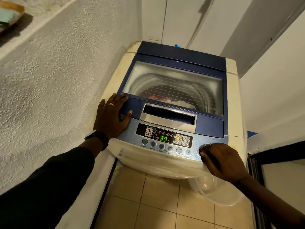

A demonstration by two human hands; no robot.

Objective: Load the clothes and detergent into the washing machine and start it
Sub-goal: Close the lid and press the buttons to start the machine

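A white top-loading washing machine with a blue lid stands in front of me, lid closed. Through the lid's window I see the drum with red and white clothes at the bottom. The control panel is lit and shows a green 37. My left hand lies flat and open on the lid's front left corner. My right hand rests on the panel's right end, a fingertip on a round button there. A clear plastic cover hangs under that hand.
A rough plastered wall runs close along the left. White walls and a door frame close in on the right. Beige tiled floor lies below the machine's front. A hose runs down the wall behind.
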